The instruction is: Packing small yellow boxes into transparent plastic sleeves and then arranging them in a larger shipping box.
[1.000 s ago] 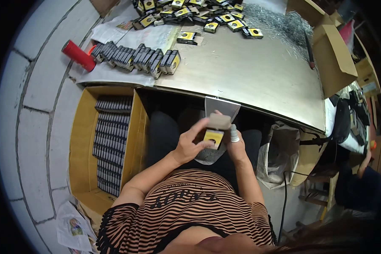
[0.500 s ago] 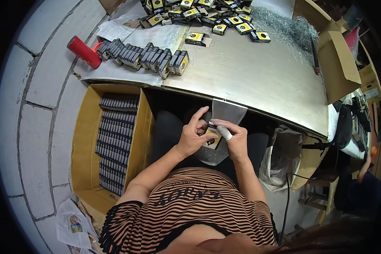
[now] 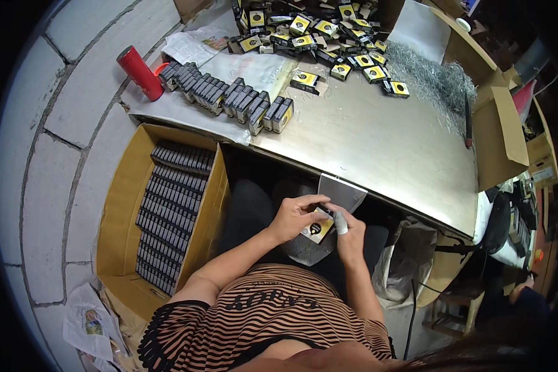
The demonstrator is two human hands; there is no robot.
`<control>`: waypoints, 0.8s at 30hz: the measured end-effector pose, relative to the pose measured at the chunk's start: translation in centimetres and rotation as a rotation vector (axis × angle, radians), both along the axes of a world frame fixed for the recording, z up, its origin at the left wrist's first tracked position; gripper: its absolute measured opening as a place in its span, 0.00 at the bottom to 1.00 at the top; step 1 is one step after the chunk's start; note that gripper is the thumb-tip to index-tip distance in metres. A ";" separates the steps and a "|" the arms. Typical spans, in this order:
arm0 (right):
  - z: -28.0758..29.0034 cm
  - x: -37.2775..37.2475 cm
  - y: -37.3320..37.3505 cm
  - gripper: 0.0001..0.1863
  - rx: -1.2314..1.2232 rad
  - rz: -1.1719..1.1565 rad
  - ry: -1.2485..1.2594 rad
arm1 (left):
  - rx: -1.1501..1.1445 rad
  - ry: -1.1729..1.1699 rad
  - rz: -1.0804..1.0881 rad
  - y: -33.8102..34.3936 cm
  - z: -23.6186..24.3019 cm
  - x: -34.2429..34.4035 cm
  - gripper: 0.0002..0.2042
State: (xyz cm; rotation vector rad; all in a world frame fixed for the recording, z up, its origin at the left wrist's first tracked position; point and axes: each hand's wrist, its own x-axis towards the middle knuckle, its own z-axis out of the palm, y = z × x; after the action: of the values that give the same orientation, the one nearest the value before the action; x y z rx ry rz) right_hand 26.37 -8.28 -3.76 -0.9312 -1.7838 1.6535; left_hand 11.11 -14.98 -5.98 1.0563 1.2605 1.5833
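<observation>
Small packing workshop: metal worktable (image 3: 378, 142) w/ rows of black-yellow boxes (image 3: 242, 99) near its left edge, carton (image 3: 121, 211) of packed boxes on tiled floor, more cartons (image 3: 499, 130) at table's right edge.

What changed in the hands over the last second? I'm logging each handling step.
The small yellow and black box came lower and tilted; the left hand closed over its top, and the right hand stayed alongside. The clear bag remains behind. Table boxes and carton unchanged.
</observation>
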 end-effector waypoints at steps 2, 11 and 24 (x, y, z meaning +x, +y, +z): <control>1.2 -1.0 0.2 0.23 0.189 -0.075 0.023 | -0.025 -0.146 -0.017 2.3 0.7 0.2 0.13; 1.7 3.7 29.4 0.24 0.547 -0.461 -0.375 | -0.227 1.517 0.155 17.5 10.3 -13.2 0.32; -4.4 0.5 42.1 0.33 0.940 -0.242 -1.005 | -0.128 1.022 0.141 24.0 10.1 -16.7 0.43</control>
State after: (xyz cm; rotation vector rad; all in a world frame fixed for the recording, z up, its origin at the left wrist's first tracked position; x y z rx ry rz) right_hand 26.83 33.84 -8.16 -1.4830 -2.5049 -0.0176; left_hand -5.59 8.98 4.16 1.8146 2.0875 1.0029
